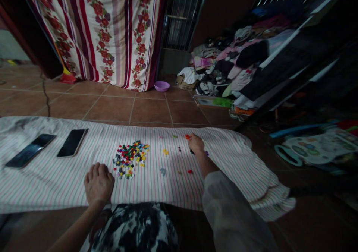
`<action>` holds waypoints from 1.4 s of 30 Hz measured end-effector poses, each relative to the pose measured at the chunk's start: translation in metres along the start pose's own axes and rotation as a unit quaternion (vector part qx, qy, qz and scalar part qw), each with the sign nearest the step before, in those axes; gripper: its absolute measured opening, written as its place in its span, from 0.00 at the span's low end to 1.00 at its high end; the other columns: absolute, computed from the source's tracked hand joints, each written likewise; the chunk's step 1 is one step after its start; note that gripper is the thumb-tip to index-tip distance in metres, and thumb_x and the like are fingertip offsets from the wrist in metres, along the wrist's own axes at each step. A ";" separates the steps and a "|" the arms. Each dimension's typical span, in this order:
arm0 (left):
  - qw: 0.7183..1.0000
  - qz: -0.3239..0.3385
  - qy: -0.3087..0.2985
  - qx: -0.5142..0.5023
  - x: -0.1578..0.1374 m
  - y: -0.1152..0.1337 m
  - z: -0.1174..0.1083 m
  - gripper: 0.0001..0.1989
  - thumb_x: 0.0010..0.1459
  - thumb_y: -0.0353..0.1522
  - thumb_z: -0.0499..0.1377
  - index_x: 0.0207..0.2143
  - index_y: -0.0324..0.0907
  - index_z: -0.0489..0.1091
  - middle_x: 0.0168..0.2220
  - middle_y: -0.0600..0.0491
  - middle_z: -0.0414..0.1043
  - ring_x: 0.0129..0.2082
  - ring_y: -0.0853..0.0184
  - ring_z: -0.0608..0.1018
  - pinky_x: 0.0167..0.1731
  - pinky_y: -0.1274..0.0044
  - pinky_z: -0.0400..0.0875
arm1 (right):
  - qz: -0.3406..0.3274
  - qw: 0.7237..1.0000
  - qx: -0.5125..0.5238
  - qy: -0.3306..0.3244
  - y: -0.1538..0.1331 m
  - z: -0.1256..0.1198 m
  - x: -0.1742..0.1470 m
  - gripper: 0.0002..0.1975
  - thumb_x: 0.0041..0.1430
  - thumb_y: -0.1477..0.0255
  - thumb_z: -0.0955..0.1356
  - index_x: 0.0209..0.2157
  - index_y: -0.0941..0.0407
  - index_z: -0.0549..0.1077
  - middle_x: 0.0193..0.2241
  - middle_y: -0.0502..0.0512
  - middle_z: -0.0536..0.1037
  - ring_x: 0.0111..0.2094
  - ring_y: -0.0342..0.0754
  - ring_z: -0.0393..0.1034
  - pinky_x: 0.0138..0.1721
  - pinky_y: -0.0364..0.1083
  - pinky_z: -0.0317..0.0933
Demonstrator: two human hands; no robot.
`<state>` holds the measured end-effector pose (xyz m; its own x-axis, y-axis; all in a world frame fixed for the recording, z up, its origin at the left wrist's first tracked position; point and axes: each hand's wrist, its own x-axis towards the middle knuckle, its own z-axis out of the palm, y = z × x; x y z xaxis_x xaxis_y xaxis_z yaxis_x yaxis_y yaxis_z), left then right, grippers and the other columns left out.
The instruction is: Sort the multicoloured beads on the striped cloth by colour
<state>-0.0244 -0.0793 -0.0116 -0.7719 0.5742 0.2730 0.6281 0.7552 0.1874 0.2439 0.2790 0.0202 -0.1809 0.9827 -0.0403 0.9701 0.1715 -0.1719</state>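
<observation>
nowhere any writing: left hand [98, 182] flat, released on striped cloth [56, 170]; right hand [195, 144] grasping small pieces [187, 136].

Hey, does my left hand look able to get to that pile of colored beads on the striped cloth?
Probably yes. The left hand rests flat on the striped cloth, just left of and below the bead pile. Only bare cloth lies between them, and the two phones sit farther left, out of the way.

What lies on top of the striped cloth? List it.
On the striped cloth: two phones, a pile of coloured beads, scattered beads, and both hands. Anything beneath the hands is hidden.
</observation>
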 end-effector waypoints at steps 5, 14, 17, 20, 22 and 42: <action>1.000 -0.008 0.004 0.010 0.000 0.003 -0.002 0.20 0.63 0.32 0.46 0.50 0.34 0.70 0.57 0.37 0.70 0.62 0.51 0.67 0.60 0.60 0.60 | -0.005 1.000 -0.002 -0.002 0.001 0.004 0.003 0.14 0.67 0.72 0.63 0.49 0.56 0.76 0.45 0.60 0.82 0.48 0.52 0.75 0.45 0.45 0.63; 1.000 -0.009 0.000 0.016 0.000 0.003 -0.003 0.19 0.65 0.32 0.44 0.50 0.35 0.70 0.57 0.38 0.71 0.62 0.52 0.67 0.60 0.60 0.60 | -0.007 1.000 0.004 0.002 -0.002 0.004 0.002 0.13 0.67 0.71 0.65 0.49 0.56 0.76 0.44 0.61 0.82 0.47 0.50 0.75 0.44 0.44 0.62; 1.000 -0.007 0.001 0.021 0.000 0.003 -0.002 0.19 0.65 0.33 0.44 0.49 0.35 0.70 0.57 0.39 0.71 0.62 0.52 0.67 0.60 0.62 0.59 | -0.008 1.000 0.003 0.000 -0.004 0.000 -0.001 0.13 0.67 0.71 0.64 0.49 0.57 0.76 0.44 0.61 0.82 0.47 0.49 0.76 0.44 0.43 0.62; 1.000 -0.001 -0.001 0.023 0.000 0.002 -0.002 0.19 0.65 0.32 0.45 0.49 0.34 0.70 0.57 0.39 0.71 0.62 0.52 0.68 0.60 0.62 0.60 | -0.009 1.000 -0.004 -0.007 -0.005 -0.005 -0.005 0.14 0.67 0.71 0.63 0.50 0.57 0.76 0.44 0.61 0.81 0.47 0.49 0.75 0.45 0.42 0.62; 1.000 -0.001 0.002 0.022 0.000 0.002 -0.003 0.19 0.65 0.32 0.45 0.49 0.34 0.70 0.57 0.38 0.71 0.62 0.51 0.68 0.60 0.61 0.60 | -0.015 1.000 -0.009 -0.009 -0.005 -0.010 -0.008 0.15 0.67 0.72 0.63 0.51 0.57 0.75 0.44 0.61 0.81 0.46 0.49 0.75 0.45 0.42 0.62; 1.000 -0.001 0.017 -0.017 -0.001 0.000 0.001 0.17 0.62 0.30 0.48 0.48 0.34 0.71 0.58 0.37 0.70 0.62 0.50 0.67 0.60 0.59 0.60 | -0.309 0.939 0.144 -0.039 -0.110 0.026 -0.093 0.14 0.62 0.78 0.65 0.44 0.54 0.80 0.43 0.55 0.80 0.44 0.46 0.73 0.48 0.43 0.63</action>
<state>-0.0241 -0.0798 -0.0124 -0.7695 0.5611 0.3049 0.6302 0.7446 0.2201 0.1495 0.1669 0.0171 -0.7165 0.6924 0.0847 0.5945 0.6696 -0.4452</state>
